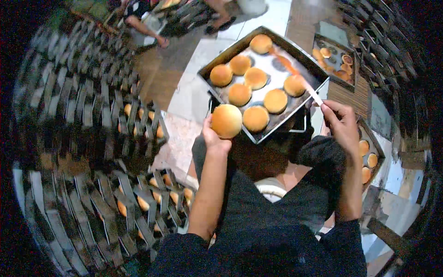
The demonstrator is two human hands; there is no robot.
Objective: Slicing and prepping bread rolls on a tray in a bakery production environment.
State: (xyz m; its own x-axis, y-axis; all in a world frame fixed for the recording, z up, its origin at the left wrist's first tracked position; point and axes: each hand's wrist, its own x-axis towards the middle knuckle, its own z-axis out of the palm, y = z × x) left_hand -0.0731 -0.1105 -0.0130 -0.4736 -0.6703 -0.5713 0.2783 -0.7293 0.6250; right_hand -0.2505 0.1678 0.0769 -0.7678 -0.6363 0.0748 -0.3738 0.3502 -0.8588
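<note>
Up at the fingers of the left hand [216, 140], a round golden bun [226, 121] sits cupped, with the hand curled around its lower left side. Some fingers hide behind it. The bun looks light, soft and puffy, so a hard squeeze would likely dent it. Its smooth top may be a bit slippery. Holding it low, around the sides, seems best. The right hand [342, 122] pinches the pale handle of a stick-like tool [314, 94]. The tool's orange end is blurry, so I cannot tell if it touches anything.

Just past both hands is a metal tray [221, 60], turned like a diamond, with more buns [275, 100] on its pale bottom. Left of the left hand, dark trays [92, 106] are piled up, some with buns inside. Right of the right hand, another tray of buns [369, 161] shows. Far ahead of the left hand, another person's hand [164, 42] hangs over the floor, where pale tiles [182, 94] meet brown.
</note>
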